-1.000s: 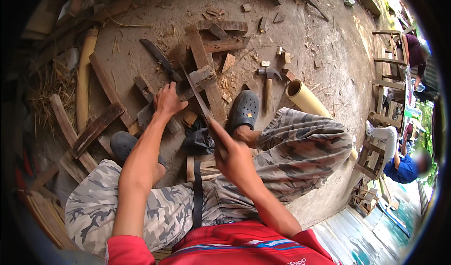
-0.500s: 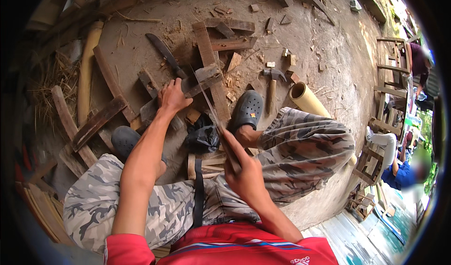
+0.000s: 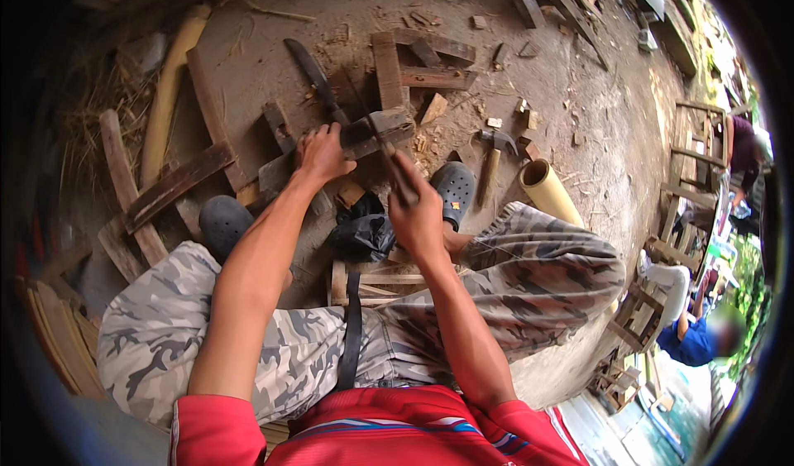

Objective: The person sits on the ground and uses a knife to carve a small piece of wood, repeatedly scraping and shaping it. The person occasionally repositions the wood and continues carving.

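My left hand [image 3: 322, 153] presses down on a dark wooden beam [image 3: 364, 138], its fingers curled over the wood. My right hand [image 3: 415, 218] grips the handle of a handsaw [image 3: 376, 127]. The thin saw blade crosses the beam near its right end, with the tip pointing away from me; its teeth are too small to make out. Beyond my left hand a machete [image 3: 308, 67] lies on the ground, its handle end close to the beam. A wooden piece [image 3: 386, 69] stretches away behind the beam's right end.
A claw hammer [image 3: 492, 164] and a bamboo tube [image 3: 550, 191] lie right of my foot [image 3: 455, 191]. Wood offcuts [image 3: 432, 109] litter the dirt floor. Joined boards [image 3: 178, 186] lie at left, a black plastic bag [image 3: 364, 234] between my feet. Other people [image 3: 695, 338] are at far right.
My right hand has pushed the handsaw forward, away from me, so its handle is now close to the beam. My left hand stays on the beam. The whole view has shifted slightly.
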Demonstrator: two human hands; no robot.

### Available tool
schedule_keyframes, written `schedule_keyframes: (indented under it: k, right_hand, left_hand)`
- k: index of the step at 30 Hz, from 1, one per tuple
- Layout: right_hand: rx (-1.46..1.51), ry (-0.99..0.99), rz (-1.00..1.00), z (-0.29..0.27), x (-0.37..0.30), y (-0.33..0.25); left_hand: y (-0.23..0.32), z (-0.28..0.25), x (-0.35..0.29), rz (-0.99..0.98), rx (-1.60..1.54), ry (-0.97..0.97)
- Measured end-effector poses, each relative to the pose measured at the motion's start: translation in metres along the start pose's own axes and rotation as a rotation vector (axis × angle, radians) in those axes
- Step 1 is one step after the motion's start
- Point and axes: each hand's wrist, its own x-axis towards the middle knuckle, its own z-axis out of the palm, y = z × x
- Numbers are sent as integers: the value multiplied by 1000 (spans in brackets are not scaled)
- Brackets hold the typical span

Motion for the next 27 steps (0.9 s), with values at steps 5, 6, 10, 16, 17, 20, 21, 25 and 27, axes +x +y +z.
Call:
schedule_keyframes:
  k: [5, 6, 10, 16, 17, 20, 21, 25, 27]
  right_hand:
    - [-109, -126, 63, -33, -77, -35]
    - [-146, -125, 48, -44, -100, -44]
    - [-152, -47, -106, -11, -63, -9]
    - [13, -85, 156, 5, -36, 8]
    - [-135, -79, 39, -17, -63, -10]
    - [-102, -87, 108, -46, -120, -25]
    - [-108, -83, 97, -44, -123, -20]
    - [-42, -19, -47, 37, 22, 27]
    - [-38, -55, -30, 33, 13, 17]
  left_hand:
    - [-12, 11, -5, -11, -35, 52]
    - [-11, 12, -5, -6, -57, 46]
    - [-10, 14, -6, 10, -75, 70]
    - [-15, 19, -3, 9, -101, 39]
    - [-14, 16, 0, 18, -128, 40]
    - [-13, 22, -2, 1, -179, 21]
    - [-14, 25, -2, 0, -161, 52]
    - [-5, 21, -2, 24, -117, 31]
    - [-10, 22, 1, 9, -121, 40]
